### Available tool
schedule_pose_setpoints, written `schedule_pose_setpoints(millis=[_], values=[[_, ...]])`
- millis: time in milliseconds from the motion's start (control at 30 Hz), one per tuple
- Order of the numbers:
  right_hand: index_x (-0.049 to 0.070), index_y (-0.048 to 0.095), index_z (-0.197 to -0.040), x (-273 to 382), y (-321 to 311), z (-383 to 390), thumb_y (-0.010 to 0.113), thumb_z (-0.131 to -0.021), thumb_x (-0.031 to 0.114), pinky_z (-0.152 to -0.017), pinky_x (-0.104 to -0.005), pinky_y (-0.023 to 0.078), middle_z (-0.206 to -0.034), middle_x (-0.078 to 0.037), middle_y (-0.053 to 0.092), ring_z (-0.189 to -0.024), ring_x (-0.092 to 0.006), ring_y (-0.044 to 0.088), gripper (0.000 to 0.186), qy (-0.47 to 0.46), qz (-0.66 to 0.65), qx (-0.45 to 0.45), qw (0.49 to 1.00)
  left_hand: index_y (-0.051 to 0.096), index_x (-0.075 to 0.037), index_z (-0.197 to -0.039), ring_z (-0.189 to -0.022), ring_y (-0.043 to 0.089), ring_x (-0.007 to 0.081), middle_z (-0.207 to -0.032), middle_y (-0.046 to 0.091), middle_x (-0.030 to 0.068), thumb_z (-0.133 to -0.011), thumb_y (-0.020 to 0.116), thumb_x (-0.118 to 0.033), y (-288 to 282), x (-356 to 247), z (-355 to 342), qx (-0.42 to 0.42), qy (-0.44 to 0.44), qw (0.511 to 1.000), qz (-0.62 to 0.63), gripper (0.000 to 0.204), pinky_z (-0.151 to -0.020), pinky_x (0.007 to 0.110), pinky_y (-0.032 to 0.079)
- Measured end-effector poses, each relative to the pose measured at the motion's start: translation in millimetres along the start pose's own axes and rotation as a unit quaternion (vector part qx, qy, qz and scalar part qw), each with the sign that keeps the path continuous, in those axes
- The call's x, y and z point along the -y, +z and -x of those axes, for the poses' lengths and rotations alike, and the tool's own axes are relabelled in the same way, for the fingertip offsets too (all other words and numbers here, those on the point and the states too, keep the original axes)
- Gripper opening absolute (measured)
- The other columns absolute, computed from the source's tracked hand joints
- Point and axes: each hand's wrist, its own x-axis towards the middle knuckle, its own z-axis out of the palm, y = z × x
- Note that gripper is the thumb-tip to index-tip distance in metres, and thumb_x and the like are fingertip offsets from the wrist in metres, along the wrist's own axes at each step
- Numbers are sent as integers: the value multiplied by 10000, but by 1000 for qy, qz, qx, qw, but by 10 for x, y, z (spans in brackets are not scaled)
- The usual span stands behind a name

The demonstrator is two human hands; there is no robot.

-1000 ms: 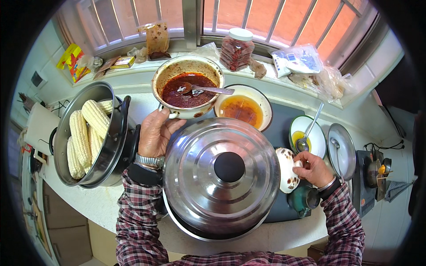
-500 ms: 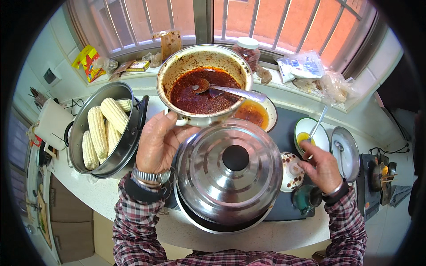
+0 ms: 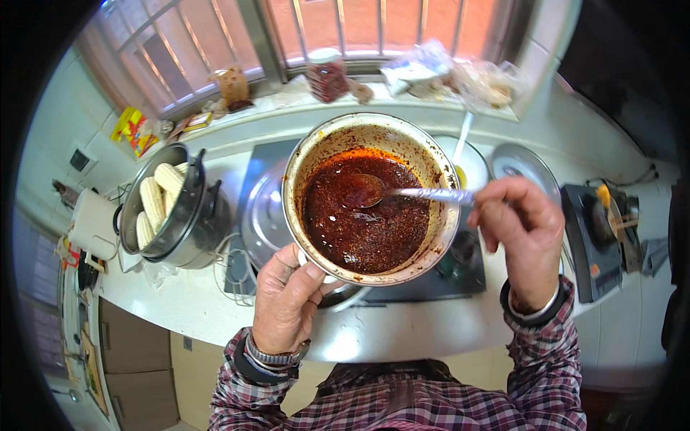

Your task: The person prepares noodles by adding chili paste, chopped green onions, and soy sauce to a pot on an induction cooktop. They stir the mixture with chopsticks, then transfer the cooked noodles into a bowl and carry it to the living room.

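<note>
Pot, round, cream-enamelled, brown-stained (image 3: pixel 432 169), held over the pale, glossy counter (image 3: pixel 352 339), part-filled with dark red, oily sauce (image 3: pixel 359 244). Risk: support from one side only could let it tip and spill; a jerk on the silvery metal spoon (image 3: pixel 435 195) might flick drips. Left hand (image 3: pixel 289 298): at the near-left handle, thumb above, fingers clamped. Right hand (image 3: pixel 523 233): raised, thumb and forefinger pinched on the spoon's end, other fingers curled.
</note>
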Motion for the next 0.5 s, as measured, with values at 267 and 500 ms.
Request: schedule_pose_setpoints(millis=[267, 500], values=[[-5, 591, -1082, -6, -1049, 642, 608, -879, 76, -601, -213, 454, -697, -15, 597, -628, -76, 546, 219, 61, 23, 22, 998, 537, 16, -1153, -1002, 623, 225, -1099, 619, 135, -910, 540, -90, 820, 966, 359, 50, -56, 997, -24, 265, -894, 377, 526], [-2, 612, -1001, -72, -1836, 1188, 602, -827, -26, -527, -278, 463, -748, -96, 602, -577, -202, 577, 175, -160, 290, 4, 943, 523, 15, -1170, -1009, 622, 219, -1107, 616, 138, -912, 553, -112, 1252, 1496, 523, 67, -79, 993, -51, 290, -890, 404, 530]])
